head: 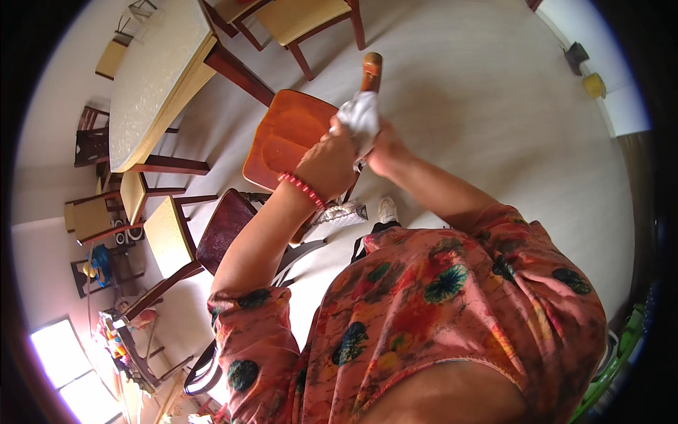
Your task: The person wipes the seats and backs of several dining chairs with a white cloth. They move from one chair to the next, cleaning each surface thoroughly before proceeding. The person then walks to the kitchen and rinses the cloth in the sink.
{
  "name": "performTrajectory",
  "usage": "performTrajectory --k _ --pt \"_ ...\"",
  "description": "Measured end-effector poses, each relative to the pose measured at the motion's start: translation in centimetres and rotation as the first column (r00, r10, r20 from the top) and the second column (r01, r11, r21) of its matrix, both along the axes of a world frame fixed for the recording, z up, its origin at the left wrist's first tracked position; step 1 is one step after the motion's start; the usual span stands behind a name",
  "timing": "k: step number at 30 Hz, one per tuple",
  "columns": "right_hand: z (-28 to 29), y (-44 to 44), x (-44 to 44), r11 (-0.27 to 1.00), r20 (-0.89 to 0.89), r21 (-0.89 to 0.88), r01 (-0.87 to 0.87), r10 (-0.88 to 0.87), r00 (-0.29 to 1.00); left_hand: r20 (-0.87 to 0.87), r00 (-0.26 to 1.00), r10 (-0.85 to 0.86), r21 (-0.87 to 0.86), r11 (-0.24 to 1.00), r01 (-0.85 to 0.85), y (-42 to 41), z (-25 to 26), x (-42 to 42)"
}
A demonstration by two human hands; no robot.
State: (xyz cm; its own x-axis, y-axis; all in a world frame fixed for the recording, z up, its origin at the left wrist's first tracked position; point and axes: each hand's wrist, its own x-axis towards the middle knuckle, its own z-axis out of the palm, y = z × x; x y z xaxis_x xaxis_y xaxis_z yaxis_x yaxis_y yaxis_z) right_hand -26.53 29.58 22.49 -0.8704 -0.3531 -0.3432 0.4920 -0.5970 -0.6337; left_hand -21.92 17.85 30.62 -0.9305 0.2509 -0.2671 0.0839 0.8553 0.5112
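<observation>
A white cloth is wrapped around an orange-brown wooden rail, whose rounded far end sticks out beyond it. The rail looks like the top of a chair's back, though the join is hidden. My left hand, with a red beaded bracelet at its wrist, grips the cloth from the left. From the other side my right hand presses around the cloth and rail; its fingers are partly hidden. Just left of the hands is an orange wooden chair seat.
A long pale-topped table stands at the upper left. Chairs with yellow seats and a dark red seat stand around. Below my hands lies a white quilted bag, near a white shoe. Pale floor stretches right.
</observation>
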Motion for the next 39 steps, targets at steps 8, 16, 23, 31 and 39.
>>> performTrajectory --k 8,16,23,31,39 --pt "0.8 6.9 -1.3 0.944 0.215 -0.171 -0.283 0.316 0.924 -0.395 0.895 -0.208 -0.206 0.969 0.134 6.5 -2.4 -2.0" --pt "-7.3 7.6 0.1 0.912 0.241 0.01 -0.411 0.397 0.886 -0.189 0.77 -0.609 -0.705 0.63 0.325 7.8 0.4 4.5" --pt "-6.9 5.3 -1.1 0.781 0.492 -0.001 -0.625 0.545 0.679 0.172 0.896 -0.41 -0.859 0.382 0.34 11.3 -1.8 6.4" --pt "-10.0 11.2 -4.4 0.438 0.629 0.028 -0.899 0.691 0.356 0.48 0.465 0.744 0.433 0.26 -0.863 10.1 -13.4 9.5" --pt "-5.2 11.8 -8.8 0.353 0.271 -0.266 -0.897 0.92 0.282 0.872 0.12 0.474 0.442 -0.869 0.221 15.2 -14.2 5.7"
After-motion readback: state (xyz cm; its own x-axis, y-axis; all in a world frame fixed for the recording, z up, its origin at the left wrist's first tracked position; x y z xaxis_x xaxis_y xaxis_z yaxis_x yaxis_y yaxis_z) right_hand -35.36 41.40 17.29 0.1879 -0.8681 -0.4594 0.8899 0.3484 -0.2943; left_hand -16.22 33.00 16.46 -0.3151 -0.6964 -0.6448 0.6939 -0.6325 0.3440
